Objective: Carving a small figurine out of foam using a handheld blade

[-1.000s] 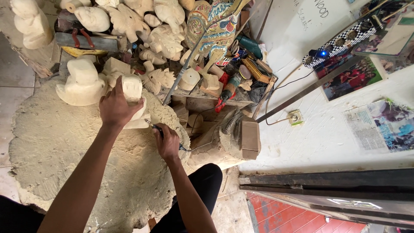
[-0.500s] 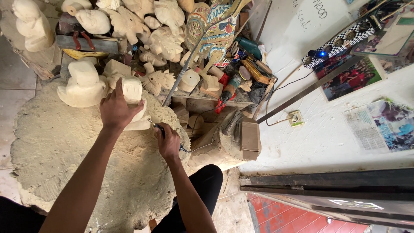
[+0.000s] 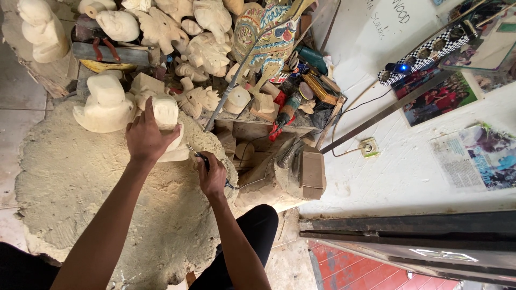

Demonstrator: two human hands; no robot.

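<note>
My left hand (image 3: 144, 137) grips a pale, rough-cut wooden carving (image 3: 167, 117) and holds it down on a big round sawdust-covered stump (image 3: 80, 182). My right hand (image 3: 211, 174) is closed around a dark-handled carving tool (image 3: 203, 158) whose tip points at the lower right side of the carving. A second unfinished pale carving (image 3: 105, 104) stands just left of the one I hold.
Several unpainted wooden figures (image 3: 204, 48) and a painted one (image 3: 269, 32) are piled beyond the stump. Power tools and clutter (image 3: 293, 102) lie on a low shelf. A white wall with a socket (image 3: 370, 147) and pictures is at right; my knee (image 3: 258, 225) is below.
Both hands have stayed on the carving and the tool with only slight shifts. The view has hardly moved.
</note>
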